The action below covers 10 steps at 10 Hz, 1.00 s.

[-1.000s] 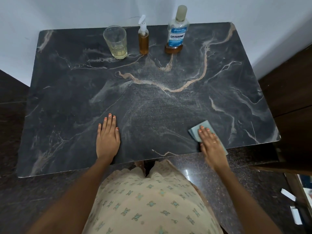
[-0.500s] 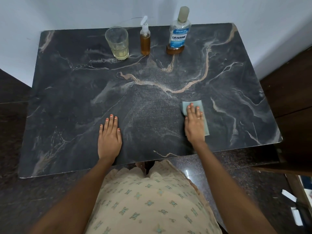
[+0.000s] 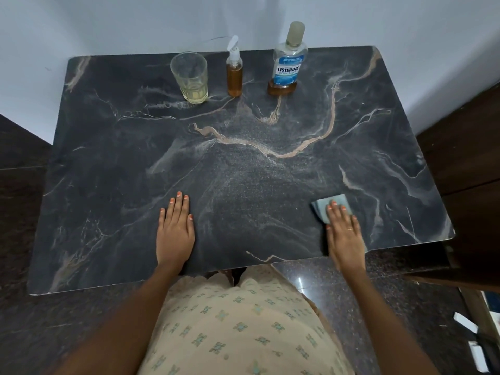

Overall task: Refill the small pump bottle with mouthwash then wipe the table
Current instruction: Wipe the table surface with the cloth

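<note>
A small pump bottle (image 3: pixel 234 77) full of amber liquid stands at the back of the dark marble table (image 3: pixel 243 169). Right of it is a Listerine mouthwash bottle (image 3: pixel 288 63), capped, with a little amber liquid at its bottom. My right hand (image 3: pixel 342 234) lies flat with straight fingers, pressing a folded pale blue cloth (image 3: pixel 328 205) onto the table near the front right edge. The palm of my left hand (image 3: pixel 175 228) rests flat on the table near the front middle, holding nothing.
A clear glass (image 3: pixel 190 77) with a bit of pale liquid stands left of the pump bottle. A white wall runs behind the table. Dark wooden furniture (image 3: pixel 465 163) borders the right side. Dark polished floor surrounds the table.
My right hand has slid the cloth back toward the front right edge, after having pushed it inward and away from me half a second ago. My left hand stays put.
</note>
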Available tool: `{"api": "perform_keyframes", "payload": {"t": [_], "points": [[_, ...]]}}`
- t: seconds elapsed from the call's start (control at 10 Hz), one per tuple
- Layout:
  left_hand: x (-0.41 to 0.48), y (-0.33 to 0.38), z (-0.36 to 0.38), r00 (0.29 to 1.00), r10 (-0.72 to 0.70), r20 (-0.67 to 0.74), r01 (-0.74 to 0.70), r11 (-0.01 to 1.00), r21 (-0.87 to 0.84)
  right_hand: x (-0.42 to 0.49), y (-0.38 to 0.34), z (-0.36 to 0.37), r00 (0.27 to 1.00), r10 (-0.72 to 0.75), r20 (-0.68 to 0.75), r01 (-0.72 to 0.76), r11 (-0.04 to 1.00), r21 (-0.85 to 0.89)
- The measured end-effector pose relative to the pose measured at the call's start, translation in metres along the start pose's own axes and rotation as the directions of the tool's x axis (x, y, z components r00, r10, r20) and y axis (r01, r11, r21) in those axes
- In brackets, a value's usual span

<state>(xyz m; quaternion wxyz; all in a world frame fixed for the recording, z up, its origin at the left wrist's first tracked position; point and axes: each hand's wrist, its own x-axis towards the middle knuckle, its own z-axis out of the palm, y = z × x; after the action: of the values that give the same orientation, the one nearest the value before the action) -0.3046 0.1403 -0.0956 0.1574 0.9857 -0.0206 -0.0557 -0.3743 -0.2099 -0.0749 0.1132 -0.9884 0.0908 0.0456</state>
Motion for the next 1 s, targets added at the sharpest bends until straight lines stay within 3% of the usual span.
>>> {"api": "perform_keyframes", "payload": {"t": [0.2,0.4,0.6,0.7,0.9,1.0], "points": [[0.0,0.0,0.0,1.0,-0.007,0.001,0.006,1.0,0.019,0.062,0.025,-0.016,0.969,0.242,-0.055,-0.241,0.97,0.031],[0.001,0.001,0.0,1.0,-0.005,0.004,0.005,1.0,0.03,0.118,-0.019,-0.009,0.984,0.176,-0.02,-0.177,0.983,-0.043],[0.001,0.001,0.0,1.0,-0.007,0.003,0.007,1.0,0.023,0.129,-0.12,0.014,0.991,-0.129,0.044,0.129,0.991,0.021],[0.001,0.001,-0.001,1.0,-0.009,0.003,0.009,1.0,0.029,0.109,-0.172,0.031,0.937,-0.33,0.113,0.326,0.944,0.054],[0.001,0.001,-0.002,1.0,-0.011,-0.002,0.011,1.0,0.019,0.054,-0.183,0.036,0.749,-0.629,0.208,0.622,0.776,0.108],[0.001,0.002,-0.003,1.0,-0.008,-0.01,0.009,1.0,0.01,0.023,-0.152,0.03,0.628,-0.738,0.245,0.758,0.651,0.018]]}}
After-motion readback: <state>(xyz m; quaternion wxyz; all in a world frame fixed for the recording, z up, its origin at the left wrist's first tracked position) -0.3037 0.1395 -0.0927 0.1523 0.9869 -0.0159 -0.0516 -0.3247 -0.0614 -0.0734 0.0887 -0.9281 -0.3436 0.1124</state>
